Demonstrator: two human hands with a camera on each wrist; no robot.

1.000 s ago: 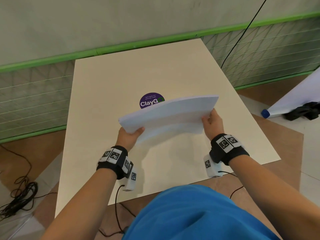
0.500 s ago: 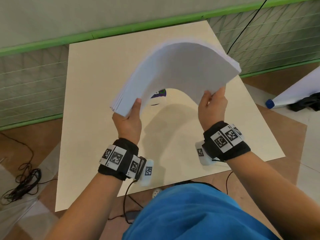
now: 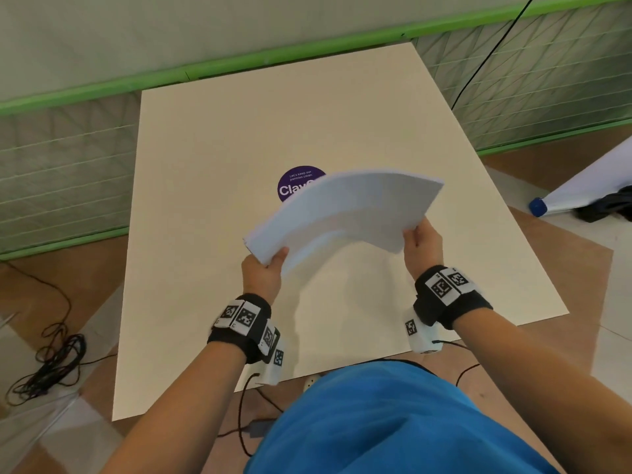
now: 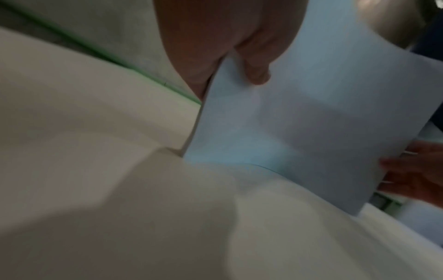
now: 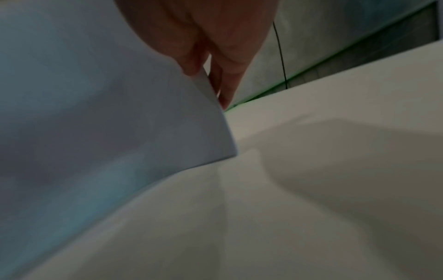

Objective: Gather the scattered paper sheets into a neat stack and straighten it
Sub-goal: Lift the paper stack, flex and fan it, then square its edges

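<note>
A thick stack of white paper sheets point(image 3: 345, 210) arches in the air above the middle of the cream table point(image 3: 212, 138). My left hand point(image 3: 263, 273) grips its near left corner, thumb on top. My right hand point(image 3: 419, 242) pinches the near right edge. In the left wrist view the stack point(image 4: 311, 121) slopes down toward the table with my left thumb point(image 4: 257, 73) pressed on it. In the right wrist view my right hand's fingers point(image 5: 225, 75) clamp the stack's edge point(image 5: 120, 113). No loose sheets lie on the table.
A round purple sticker point(image 3: 295, 184) on the table is partly hidden behind the stack. Black cables point(image 3: 51, 364) lie on the floor at the left. A white roll with a blue cap point(image 3: 578, 189) lies on the floor at the right. A green-railed wall runs behind the table.
The stack was raised high and bowed steeply half a second ago; it has come back down toward the table and the arch is flatter. Both hands keep their grip.
</note>
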